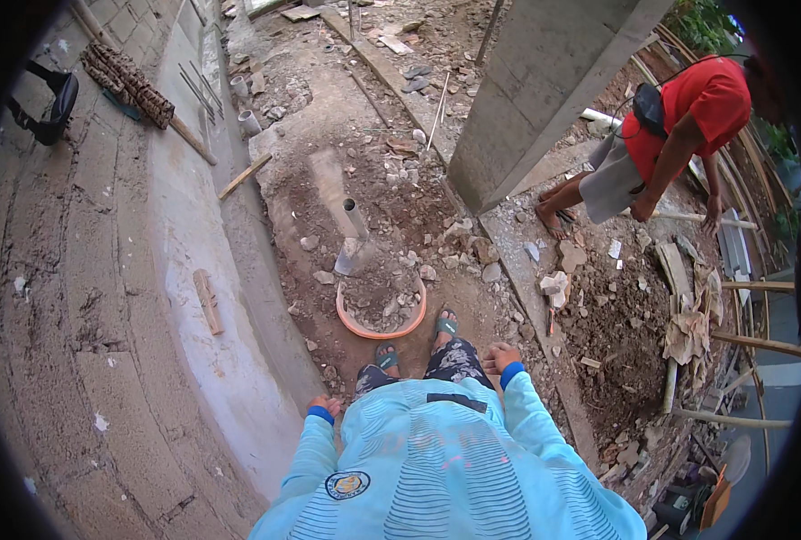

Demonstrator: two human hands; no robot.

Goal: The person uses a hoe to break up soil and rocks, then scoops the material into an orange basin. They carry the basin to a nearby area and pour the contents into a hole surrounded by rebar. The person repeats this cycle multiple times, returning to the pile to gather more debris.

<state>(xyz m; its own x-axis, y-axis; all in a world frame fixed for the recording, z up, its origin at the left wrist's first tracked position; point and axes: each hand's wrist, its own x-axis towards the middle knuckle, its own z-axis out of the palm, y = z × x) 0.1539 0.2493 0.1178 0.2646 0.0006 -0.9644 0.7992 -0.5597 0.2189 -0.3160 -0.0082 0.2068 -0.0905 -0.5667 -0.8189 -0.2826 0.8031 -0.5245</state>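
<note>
My left hand (326, 406) hangs beside my left thigh, near the grey wall ledge, its fingers loosely bent with nothing seen in them. By my right thigh is my right hand (501, 358), also empty, fingers loosely bent and partly apart. On the ground just ahead of my sandalled feet sits a round basin (364, 331) with an orange rim, holding soil and broken stones. Neither hand touches it. Beyond its far edge a short grey pipe (354, 219) stands up from the dirt, with a flat grey piece (347, 257) at its foot.
To the right rises a concrete column (544, 108). Past it a person in a red shirt (708, 103) bends over rubble. A wooden block (208, 302) lies on the left ledge (229, 387). Stones and a long concrete edge (544, 328) cross the ground.
</note>
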